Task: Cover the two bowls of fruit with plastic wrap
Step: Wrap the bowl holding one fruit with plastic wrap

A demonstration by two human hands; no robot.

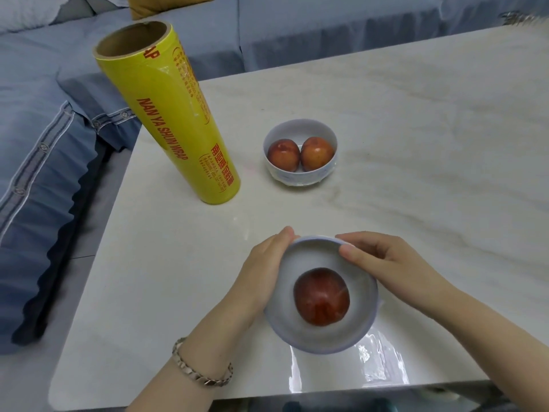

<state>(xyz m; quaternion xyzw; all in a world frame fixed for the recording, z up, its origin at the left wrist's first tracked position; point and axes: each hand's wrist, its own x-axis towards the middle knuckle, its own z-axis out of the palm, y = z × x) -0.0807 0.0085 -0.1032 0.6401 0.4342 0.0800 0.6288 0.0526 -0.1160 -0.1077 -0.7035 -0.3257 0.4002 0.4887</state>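
Note:
A white near bowl (303, 334) holds one red fruit (321, 296) and has clear plastic wrap stretched over its top, with loose wrap (383, 361) lying on the table at its front right. My left hand (264, 269) presses against the bowl's left side. My right hand (383, 260) holds the far right rim, fingers on the wrap. A second white bowl (300, 176) with two red fruits (300, 154) stands uncovered further back. The yellow plastic wrap roll (166, 114) stands upright at the left.
The white marble table (430, 144) ends close on my left and near edge. A blue sofa (35, 129) with cushions runs along the left and back.

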